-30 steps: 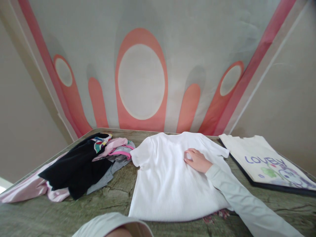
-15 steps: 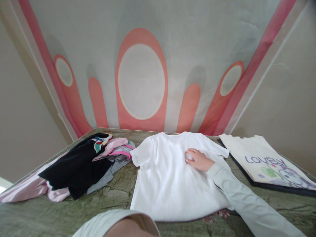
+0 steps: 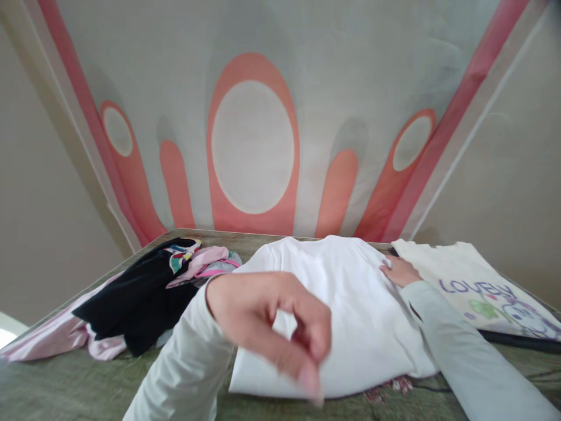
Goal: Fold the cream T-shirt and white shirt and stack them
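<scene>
A white short-sleeved T-shirt (image 3: 350, 316) lies spread on the table in front of me. My right hand (image 3: 401, 271) is at its right sleeve, with fingers closed on the white cloth. Above the lower left part of the shirt is my left hand (image 3: 276, 327), close to the camera and slightly blurred. Its fingers are curled toward the thumb, and white cloth shows through the gap they form. I see nothing held in it. The left sleeve of the shirt is mostly hidden behind this hand.
Left of the shirt is a loose pile with a black garment (image 3: 140, 298) and a pink garment (image 3: 48, 342). On the right lies a cream shirt (image 3: 473, 292) lettered "LOVELY", over something black. The wood-patterned table (image 3: 52, 389) meets a wall with pink shapes (image 3: 252, 219).
My right hand has moved from the middle of the T-shirt to its right sleeve. My left hand has risen into view over the lower left of the shirt.
</scene>
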{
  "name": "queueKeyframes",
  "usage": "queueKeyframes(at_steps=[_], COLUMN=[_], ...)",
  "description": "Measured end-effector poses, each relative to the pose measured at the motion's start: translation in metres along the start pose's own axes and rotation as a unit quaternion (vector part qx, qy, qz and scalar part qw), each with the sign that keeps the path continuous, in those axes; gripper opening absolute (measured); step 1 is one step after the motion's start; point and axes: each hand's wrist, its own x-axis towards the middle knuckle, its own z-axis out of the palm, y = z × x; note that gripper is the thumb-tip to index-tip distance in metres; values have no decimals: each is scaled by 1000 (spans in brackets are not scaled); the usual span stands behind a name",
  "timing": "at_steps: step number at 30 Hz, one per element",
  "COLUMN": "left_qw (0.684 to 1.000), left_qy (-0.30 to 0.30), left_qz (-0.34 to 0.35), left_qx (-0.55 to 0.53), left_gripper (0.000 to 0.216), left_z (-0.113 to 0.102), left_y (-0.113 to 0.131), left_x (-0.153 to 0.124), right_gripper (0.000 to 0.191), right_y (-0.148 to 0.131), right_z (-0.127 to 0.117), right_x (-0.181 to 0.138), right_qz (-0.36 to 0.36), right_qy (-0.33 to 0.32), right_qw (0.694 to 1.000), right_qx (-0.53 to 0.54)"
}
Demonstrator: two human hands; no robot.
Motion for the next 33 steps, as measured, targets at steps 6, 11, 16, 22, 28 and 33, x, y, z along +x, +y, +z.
queueKeyframes(at_steps=[6,11,16,22,28,33], left_qw=[880,814,815,790,816,829], left_qy=[237,278,267,333,305,299], left_qz=[-239,-347,-354,-340,-329,-315], left_qx=[334,374,373,387,365,353], left_gripper=[25,32,15,25,29,48], left_z=[-74,-84,-90,-93,-92,-94], left_y=[-114,-210,-228,-233,-247,-245], left_x=[70,60,55,59,65,62], right_gripper=[47,51,44,30,41,35], right_y=[-5,-5,7,31,29,7], right_z=[-4,-12,-22,-33,-33,-11], right_x=[1,-1,-1,0,3,9], right_qz=[-55,-56,-89,-105,-95,-27], right_qy=[-3,-38,-126,-233,-182,-18], right_qw=[993,986,971,952,968,991], right_qx=[104,150,181,169,143,133])
